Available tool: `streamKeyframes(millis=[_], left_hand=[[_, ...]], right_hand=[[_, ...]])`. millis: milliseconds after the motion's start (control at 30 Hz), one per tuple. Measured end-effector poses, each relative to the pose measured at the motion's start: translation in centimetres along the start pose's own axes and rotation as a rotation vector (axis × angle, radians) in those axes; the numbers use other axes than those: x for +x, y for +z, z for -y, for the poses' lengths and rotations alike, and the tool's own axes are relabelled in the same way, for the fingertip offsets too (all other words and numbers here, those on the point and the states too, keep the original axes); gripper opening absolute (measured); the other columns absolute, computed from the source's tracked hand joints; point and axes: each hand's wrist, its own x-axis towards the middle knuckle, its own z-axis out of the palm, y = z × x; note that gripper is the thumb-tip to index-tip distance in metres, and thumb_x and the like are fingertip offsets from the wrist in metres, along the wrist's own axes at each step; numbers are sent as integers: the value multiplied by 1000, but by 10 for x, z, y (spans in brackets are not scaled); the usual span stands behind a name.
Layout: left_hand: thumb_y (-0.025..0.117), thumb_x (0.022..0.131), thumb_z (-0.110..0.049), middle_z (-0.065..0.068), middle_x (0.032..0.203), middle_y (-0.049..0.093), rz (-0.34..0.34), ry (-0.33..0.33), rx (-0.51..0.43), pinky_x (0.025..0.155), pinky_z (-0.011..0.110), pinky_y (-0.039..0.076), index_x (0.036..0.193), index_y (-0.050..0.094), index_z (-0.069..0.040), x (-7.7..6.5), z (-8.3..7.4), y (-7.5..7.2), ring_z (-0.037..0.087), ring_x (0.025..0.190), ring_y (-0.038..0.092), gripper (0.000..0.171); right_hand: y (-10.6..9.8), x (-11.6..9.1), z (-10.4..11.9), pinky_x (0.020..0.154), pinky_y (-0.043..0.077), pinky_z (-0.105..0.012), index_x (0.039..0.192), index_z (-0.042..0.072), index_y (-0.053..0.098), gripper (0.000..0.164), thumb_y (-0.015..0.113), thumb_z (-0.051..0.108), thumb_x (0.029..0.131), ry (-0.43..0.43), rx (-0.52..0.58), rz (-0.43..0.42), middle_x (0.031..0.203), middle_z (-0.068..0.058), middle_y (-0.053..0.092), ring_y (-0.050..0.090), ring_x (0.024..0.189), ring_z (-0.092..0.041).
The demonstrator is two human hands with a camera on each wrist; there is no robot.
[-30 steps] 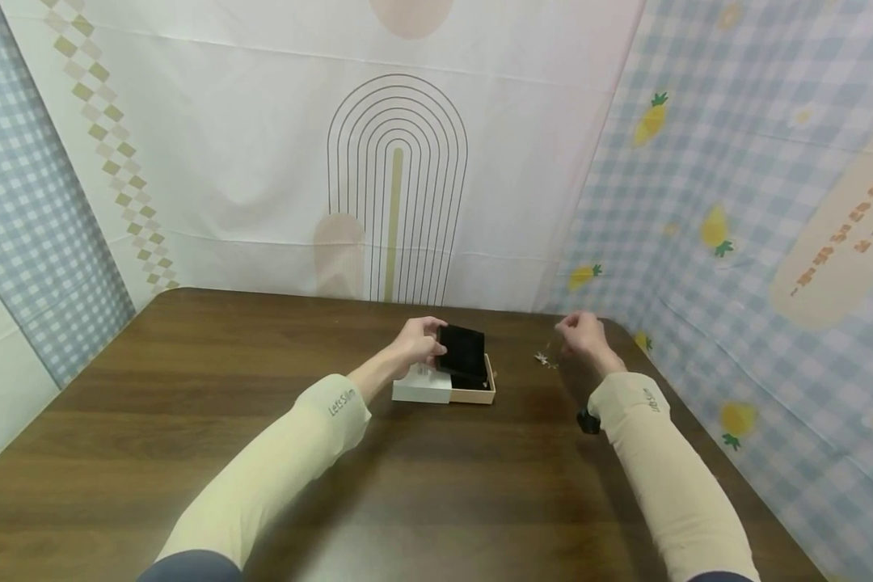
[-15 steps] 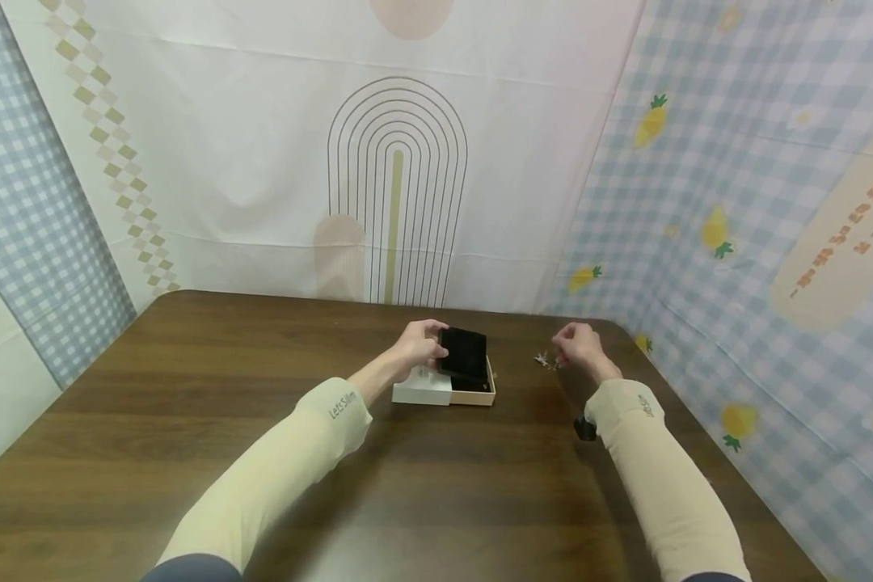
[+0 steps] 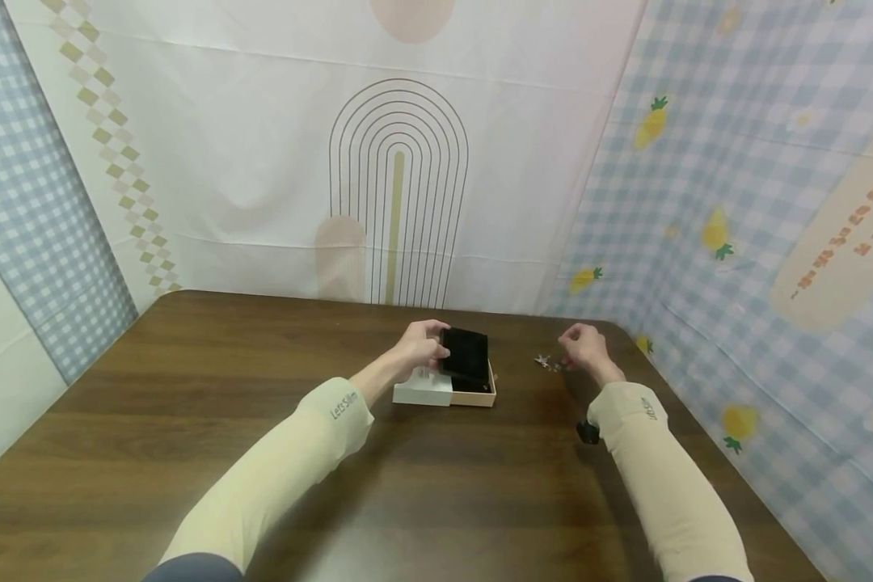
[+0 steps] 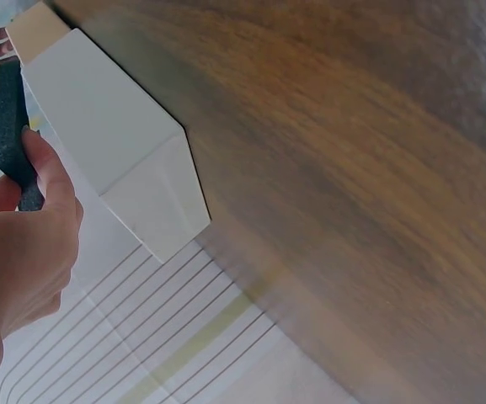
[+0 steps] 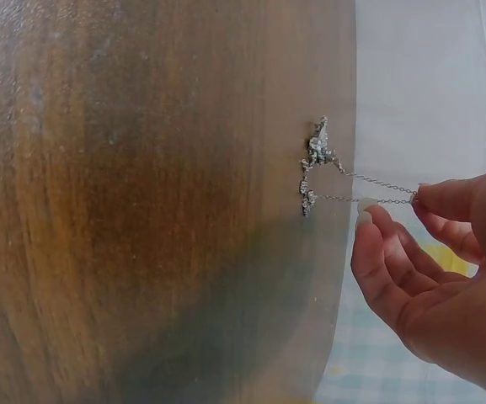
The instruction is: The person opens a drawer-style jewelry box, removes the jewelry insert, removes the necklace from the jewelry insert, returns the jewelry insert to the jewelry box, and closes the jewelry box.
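Note:
My left hand [image 3: 416,346] pinches a black, padded box insert [image 3: 467,354] by its left edge, thumb on its front face. In the left wrist view the insert [image 4: 8,118] is seen edge-on. It is tilted up over a white sliding box [image 3: 422,388], whose tan-edged drawer [image 3: 473,398] is partly pulled out to the right with black inside. To the right, my right hand [image 3: 584,349] pinches the thin chain of a silver necklace [image 3: 546,362]. The right wrist view shows two strands running from the fingertips to the necklace's ornate cluster [image 5: 318,147] on the table.
The brown wooden table [image 3: 262,453] stretches in front of both arms. Its back edge meets a white patterned cloth [image 3: 262,162], and a blue checked cloth [image 3: 720,283] hangs along the right side.
My right hand has come down a little toward the table with the chain, drifting left and then slightly back right. My left hand keeps holding the insert in nearly the same place.

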Motion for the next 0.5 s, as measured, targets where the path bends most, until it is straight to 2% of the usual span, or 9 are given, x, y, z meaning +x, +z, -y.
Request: streamKeyframes(millis=[267,433,500], left_hand=[[57,86,11,26,150,36,-8,-1,-1,78,31,59,140,47,-6,-2,-3,0,30,107,64,57],[58,85,11,25,148,39,-20,2,-13,77,31,59,139,48,-7,-1,-7,2,26,100,65,58],[58,85,12,21,136,49,-19,10,-24,77,31,59,140,47,-7,0,-9,4,22,94,65,59]], right_hand=[[-4,-1,2,52,56,-27,116,-10,53,31,47,15,98,-16,-29,8,109,-35,59,62,54,-12],[-7,-1,12,51,56,-30,124,-10,50,41,46,23,100,-13,-19,31,104,-32,62,62,54,-14],[-8,0,18,52,56,-31,128,-10,49,45,44,27,102,-20,-13,55,106,-31,62,63,55,-15]])
